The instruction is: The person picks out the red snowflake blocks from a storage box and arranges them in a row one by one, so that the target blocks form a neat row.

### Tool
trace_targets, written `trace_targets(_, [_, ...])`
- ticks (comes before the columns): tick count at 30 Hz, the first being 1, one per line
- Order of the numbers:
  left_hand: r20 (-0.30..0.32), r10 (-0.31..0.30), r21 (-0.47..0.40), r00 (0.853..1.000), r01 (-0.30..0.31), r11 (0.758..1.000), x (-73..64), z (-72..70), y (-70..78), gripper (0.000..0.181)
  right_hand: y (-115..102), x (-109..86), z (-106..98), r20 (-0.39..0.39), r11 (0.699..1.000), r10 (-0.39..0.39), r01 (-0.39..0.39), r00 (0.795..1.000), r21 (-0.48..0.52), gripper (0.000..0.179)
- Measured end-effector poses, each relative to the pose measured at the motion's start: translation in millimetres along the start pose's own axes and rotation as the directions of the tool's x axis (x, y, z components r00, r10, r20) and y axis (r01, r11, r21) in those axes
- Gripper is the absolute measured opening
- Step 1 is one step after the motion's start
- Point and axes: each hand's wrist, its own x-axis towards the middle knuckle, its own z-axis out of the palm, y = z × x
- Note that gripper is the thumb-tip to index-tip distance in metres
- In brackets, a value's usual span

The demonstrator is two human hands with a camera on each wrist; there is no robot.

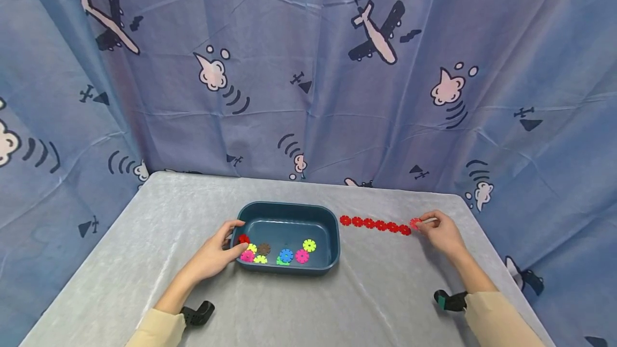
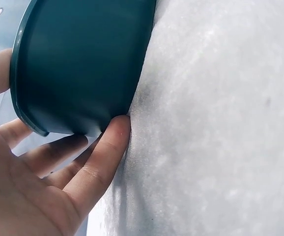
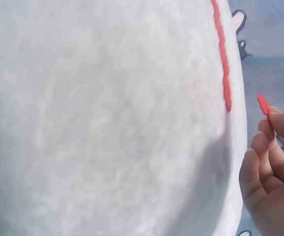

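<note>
In the head view, my left hand [image 1: 215, 253] holds the left end of a dark teal plastic tray [image 1: 308, 270], thumb over the rim. The left wrist view shows its fingertips [image 2: 117, 130] against the tray's outer wall [image 2: 83, 64]. My right hand [image 1: 442, 233] pinches a red notched plastic disc [image 1: 414, 223] between thumb and finger. That disc [image 3: 264, 105] is raised off the table in the right wrist view. Just left of it lies a row of several red notched discs [image 1: 368, 223], which runs toward the tray's right side.
Inside the tray are loose notched discs: a blue disc [image 1: 286, 255], a pink disc [image 1: 301, 256], a yellow disc [image 1: 309, 245], a brown disc [image 1: 263, 249] and others. A pale grey cloth covers the table [image 1: 289, 309]. Blue printed curtains [image 1: 270, 68] hang behind and beside it.
</note>
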Motion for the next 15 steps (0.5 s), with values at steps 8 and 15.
trace_targets(8, [-0.005, 0.004, 0.009, 1.000, -0.004, 1.000, -0.8, -0.2, 1.2, 0.060, 15.6, 5.4, -0.4, 0.055, 0.994, 0.105, -0.104, 0.993, -0.031, 0.028])
trace_targets(15, [-0.008, 0.002, 0.008, 1.000, -0.002, 1.000, -0.7, 0.7, 1.9, 0.059, 19.1, 9.5, 1.1, 0.074, 0.992, 0.097, -0.091, 0.993, -0.083, 0.020])
